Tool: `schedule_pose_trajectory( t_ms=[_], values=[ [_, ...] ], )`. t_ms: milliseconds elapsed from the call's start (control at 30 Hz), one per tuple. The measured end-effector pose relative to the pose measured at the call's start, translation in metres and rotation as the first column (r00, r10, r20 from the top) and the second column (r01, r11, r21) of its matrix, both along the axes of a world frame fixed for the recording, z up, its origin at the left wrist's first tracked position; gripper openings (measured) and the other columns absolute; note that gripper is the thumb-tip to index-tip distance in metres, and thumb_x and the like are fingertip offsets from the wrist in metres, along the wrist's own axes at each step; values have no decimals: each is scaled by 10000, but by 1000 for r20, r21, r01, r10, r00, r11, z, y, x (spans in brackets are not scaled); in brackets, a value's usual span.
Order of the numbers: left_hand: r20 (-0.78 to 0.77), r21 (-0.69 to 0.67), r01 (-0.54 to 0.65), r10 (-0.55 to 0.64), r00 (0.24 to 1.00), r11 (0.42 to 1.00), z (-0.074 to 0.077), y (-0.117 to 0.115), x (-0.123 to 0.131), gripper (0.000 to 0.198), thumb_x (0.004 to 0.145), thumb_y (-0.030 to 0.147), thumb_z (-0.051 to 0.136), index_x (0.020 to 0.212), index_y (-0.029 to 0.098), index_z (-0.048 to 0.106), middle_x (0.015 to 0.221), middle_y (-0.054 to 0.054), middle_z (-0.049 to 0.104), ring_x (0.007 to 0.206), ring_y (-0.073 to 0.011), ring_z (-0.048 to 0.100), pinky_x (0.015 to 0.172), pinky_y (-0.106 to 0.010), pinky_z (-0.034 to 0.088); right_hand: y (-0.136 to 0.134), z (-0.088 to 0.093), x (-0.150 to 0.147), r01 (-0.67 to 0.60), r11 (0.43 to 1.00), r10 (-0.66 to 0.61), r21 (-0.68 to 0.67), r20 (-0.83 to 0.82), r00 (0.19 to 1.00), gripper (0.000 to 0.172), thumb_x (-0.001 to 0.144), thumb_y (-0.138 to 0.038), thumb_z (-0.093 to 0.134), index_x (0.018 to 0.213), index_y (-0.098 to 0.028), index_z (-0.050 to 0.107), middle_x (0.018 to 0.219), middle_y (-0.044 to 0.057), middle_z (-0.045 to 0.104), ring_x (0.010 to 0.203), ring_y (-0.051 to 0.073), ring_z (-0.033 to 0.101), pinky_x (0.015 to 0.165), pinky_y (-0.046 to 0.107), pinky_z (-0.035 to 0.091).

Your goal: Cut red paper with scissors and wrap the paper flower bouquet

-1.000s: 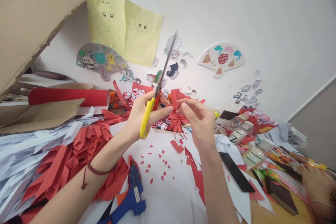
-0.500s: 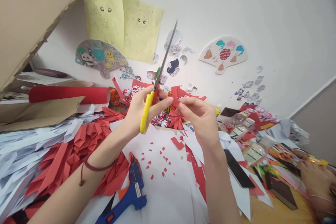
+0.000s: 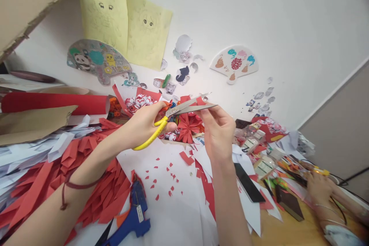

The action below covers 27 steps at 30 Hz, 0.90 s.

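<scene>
Yellow-handled scissors (image 3: 154,135) are gripped in my left hand (image 3: 145,121), their blades parted and pointing right. The blade tips reach the fingertips of my right hand (image 3: 219,132). That hand is pinched around a small piece of red paper (image 3: 200,101), seen between the blades and mostly hidden by the fingers. Just below the blades is a folded red paper flower (image 3: 188,126). Small red paper scraps (image 3: 170,188) are scattered over the white paper (image 3: 173,219) beneath my hands.
A blue glue gun (image 3: 138,203) lies near the front. To the left are heaps of red paper strips (image 3: 86,169) and a red roll (image 3: 57,103). A black phone (image 3: 249,182) sits right of my right forearm. Another person's hands (image 3: 319,188) are at the far right.
The scissors have swung from pointing upward to pointing right, and their blades have parted. Their tips now meet my right hand. The view has shifted slightly to the right.
</scene>
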<state>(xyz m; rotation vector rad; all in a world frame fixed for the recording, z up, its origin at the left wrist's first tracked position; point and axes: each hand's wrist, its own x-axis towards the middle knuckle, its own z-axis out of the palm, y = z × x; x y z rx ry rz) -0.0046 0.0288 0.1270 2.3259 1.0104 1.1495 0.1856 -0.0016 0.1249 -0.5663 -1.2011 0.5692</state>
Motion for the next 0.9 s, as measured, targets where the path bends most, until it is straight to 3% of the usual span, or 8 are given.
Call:
schedule_pose_trajectory(
  t_ms=[267,500,900],
  values=[
    [1,74,-39,39,999,997,-4,-2,4,385,805,538,615,783,210,415,642,39,461,561,-125,404,530,-235,287,2,-4,-6,73,995,-77,68,55,995,101,801,-268,714,899,-250,707,1061,23,712,1016,183,665,942,358,529],
    [-4,91,-97,98,995,991,-3,-3,6,428,786,539,639,727,212,369,606,54,413,547,-114,357,520,-237,263,0,-2,-8,81,990,-87,119,53,995,75,789,-235,720,864,-241,720,965,13,685,944,168,649,914,326,533],
    [9,85,-81,81,997,993,-1,-5,5,425,783,529,639,722,205,370,606,61,388,557,-102,339,529,-236,260,-1,-1,-10,83,983,-95,165,66,993,84,802,-202,705,872,-245,723,952,14,703,956,170,665,937,340,538]
  ],
)
